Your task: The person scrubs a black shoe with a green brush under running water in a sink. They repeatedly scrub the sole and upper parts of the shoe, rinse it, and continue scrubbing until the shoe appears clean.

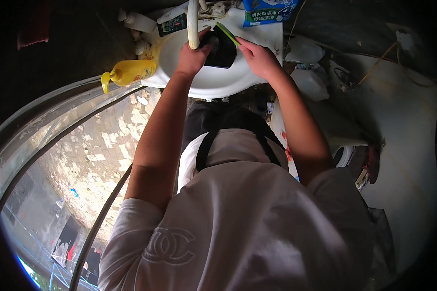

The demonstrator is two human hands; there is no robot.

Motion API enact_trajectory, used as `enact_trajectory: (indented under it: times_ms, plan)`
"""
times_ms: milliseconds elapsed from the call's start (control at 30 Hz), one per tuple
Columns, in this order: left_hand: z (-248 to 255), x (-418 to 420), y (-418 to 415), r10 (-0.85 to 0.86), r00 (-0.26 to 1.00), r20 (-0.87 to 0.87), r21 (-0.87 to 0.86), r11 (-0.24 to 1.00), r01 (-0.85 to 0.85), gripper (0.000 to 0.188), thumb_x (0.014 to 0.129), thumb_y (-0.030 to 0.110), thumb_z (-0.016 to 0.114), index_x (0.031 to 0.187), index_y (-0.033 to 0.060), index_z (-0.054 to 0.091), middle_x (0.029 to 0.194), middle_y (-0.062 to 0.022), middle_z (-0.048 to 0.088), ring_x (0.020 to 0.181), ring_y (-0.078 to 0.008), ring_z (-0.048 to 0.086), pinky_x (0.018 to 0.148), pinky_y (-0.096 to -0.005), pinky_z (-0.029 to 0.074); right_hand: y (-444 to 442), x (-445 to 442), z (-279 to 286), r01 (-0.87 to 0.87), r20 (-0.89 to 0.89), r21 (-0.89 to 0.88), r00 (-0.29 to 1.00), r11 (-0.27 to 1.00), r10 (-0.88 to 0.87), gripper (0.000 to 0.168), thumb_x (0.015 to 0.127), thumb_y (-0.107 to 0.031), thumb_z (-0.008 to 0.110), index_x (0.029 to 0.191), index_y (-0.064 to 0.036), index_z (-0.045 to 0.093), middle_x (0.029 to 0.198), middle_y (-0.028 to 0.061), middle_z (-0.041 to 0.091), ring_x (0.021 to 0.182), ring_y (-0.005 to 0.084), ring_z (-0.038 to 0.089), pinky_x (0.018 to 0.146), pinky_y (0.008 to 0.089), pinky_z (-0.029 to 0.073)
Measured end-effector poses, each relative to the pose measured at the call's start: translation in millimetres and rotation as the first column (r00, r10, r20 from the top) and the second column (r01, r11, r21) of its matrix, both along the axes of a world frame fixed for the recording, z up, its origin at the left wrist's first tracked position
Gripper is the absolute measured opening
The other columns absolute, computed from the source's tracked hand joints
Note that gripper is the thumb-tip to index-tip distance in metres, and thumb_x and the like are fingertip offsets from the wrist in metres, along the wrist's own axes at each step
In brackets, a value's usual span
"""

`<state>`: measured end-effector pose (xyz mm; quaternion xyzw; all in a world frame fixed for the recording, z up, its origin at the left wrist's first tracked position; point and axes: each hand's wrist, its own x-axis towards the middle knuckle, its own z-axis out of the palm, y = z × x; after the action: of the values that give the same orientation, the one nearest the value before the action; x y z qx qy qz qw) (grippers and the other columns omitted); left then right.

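Over the white washbasin (pixel 218 85), my left hand (pixel 195 58) grips a glossy black object (pixel 224 54) by its left side. What the object is exactly, I cannot tell. My right hand (pixel 256 58) pinches the end of a slim green tool (pixel 227 33), perhaps a brush. Its far end angles up and left along the top edge of the black object; whether they touch is unclear. The white tap spout (pixel 193 27) comes down in front of my left hand and hides part of it.
A yellow pump bottle (pixel 133 72) lies at the basin's left rim, near the window frame (pixel 58 145). Behind it are a white pump bottle (pixel 140 22) and a dark packet (pixel 173 25). A blue detergent bag (pixel 267 14) stands at the back right, translucent plastic jugs (pixel 309 83) further right.
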<state>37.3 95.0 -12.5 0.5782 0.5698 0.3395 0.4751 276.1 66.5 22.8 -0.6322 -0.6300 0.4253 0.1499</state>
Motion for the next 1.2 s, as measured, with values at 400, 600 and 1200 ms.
enact_trajectory:
  times_ms: [400, 600, 1200]
  plan:
    - [-34, -62, -47, 0.019, 0.998, 0.056, -0.222, 0.975, -0.006, 0.043, 0.095, 0.009, 0.07, 0.135, 0.0068, 0.056, 0.111, -0.013, 0.074, 0.106, -0.0195, 0.069, 0.093, -0.0344, 0.052, -16, -27, -34, -0.15, 0.188, -0.098, 0.968, 0.984, 0.167, 0.05, 0.104, -0.022, 0.049, 0.153, -0.033, 0.049, 0.114, 0.0144, 0.074, 0.098, 0.035, 0.072, 0.087, 0.0465, 0.057]
    - [-43, -82, -88, 0.199, 0.962, 0.188, -0.359, 0.925, -0.121, 0.041, 0.099, 0.002, 0.066, 0.139, 0.0015, 0.057, 0.123, -0.0063, 0.068, 0.115, -0.015, 0.062, 0.103, -0.0297, 0.048, -9, -50, -44, -0.365, 0.364, -0.107, 0.851, 0.925, 0.378, 0.052, 0.105, -0.021, 0.051, 0.155, -0.032, 0.045, 0.109, 0.0199, 0.071, 0.1, 0.0384, 0.07, 0.086, 0.0482, 0.057]
    - [-39, -102, -118, 0.588, 0.636, 0.5, -0.62, 0.756, -0.212, 0.039, 0.096, 0.001, 0.068, 0.135, -0.0005, 0.061, 0.123, -0.0086, 0.07, 0.11, -0.0213, 0.068, 0.1, -0.0353, 0.053, -13, -11, -81, -0.087, 0.22, -0.134, 0.969, 0.987, 0.115, 0.046, 0.107, -0.031, 0.051, 0.153, -0.034, 0.048, 0.094, 0.024, 0.069, 0.086, 0.0404, 0.069, 0.078, 0.0465, 0.054]
